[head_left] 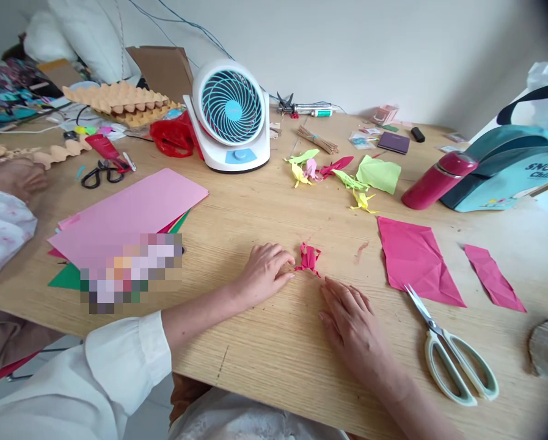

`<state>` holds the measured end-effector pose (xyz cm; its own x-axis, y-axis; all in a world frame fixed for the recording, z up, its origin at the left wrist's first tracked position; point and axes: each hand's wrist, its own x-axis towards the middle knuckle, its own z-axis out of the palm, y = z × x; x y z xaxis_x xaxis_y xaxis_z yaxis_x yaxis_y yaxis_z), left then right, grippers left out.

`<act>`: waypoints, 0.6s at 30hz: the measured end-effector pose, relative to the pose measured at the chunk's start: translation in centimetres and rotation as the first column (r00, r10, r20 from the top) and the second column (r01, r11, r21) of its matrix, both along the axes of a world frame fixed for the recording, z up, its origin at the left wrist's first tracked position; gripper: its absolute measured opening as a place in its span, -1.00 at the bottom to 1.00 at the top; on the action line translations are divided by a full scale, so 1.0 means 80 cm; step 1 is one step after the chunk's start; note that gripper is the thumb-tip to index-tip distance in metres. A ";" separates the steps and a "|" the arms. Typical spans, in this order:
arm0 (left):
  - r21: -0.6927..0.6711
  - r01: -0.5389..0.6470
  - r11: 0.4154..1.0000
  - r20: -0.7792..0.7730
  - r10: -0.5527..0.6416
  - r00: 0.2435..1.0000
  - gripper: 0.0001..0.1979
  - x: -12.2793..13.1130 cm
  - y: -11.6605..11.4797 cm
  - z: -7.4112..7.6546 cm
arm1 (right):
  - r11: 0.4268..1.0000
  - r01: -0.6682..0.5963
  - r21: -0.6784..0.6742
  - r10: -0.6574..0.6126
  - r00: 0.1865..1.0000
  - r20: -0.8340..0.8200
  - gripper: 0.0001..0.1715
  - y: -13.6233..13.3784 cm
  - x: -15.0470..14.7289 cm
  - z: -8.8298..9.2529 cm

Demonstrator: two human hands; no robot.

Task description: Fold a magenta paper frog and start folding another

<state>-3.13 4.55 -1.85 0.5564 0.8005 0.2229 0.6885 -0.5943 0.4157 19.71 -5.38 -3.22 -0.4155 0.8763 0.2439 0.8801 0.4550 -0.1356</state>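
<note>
Folded red paper piece point(308, 258): laid on the wooden table point(264, 201) between the two hands; its longer side seems to be pointed away from the body.
Left hand point(263, 270): rested palm down, fingers loose, nothing clamped; its fingertips are set against the piece's left edge.
Right hand point(352, 321): laid flat and empty, fingertips just short of the piece, below and right of it.
Nearer hand: the left.
Nearby: scissors point(457, 360) and a magenta sheet point(415, 260) are seen to the right.

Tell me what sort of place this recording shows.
Most likely a home craft table, not a workshop. A stack of coloured paper sheets, pale-handled scissors and a small red folded piece lie on the wooden tabletop, with more folded paper figures and a desk fan behind.
</note>
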 end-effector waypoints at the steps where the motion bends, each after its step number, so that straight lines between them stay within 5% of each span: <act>1: -0.007 0.004 1.000 0.001 -0.004 1.000 -0.91 0.002 0.002 -0.001 | 1.000 -0.002 -0.010 0.002 1.000 -0.013 -0.55 0.003 0.000 0.001; 12: 0.006 -0.036 0.999 0.050 0.036 0.998 -0.92 0.022 0.031 -0.006 | 0.999 0.017 -0.034 -0.017 1.000 -0.013 -0.46 0.055 -0.007 0.000; 18: -0.048 -0.066 0.997 0.168 0.074 0.983 -0.90 0.019 0.036 -0.011 | 0.997 0.076 -0.008 -0.076 0.976 -0.203 -0.64 0.055 0.007 -0.004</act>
<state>-1.65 7.39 -2.77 0.4557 0.8468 0.2743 0.6454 -0.5266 0.5533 20.31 -0.99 -3.56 -0.2893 0.9035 0.3163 0.8663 0.3877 -0.3150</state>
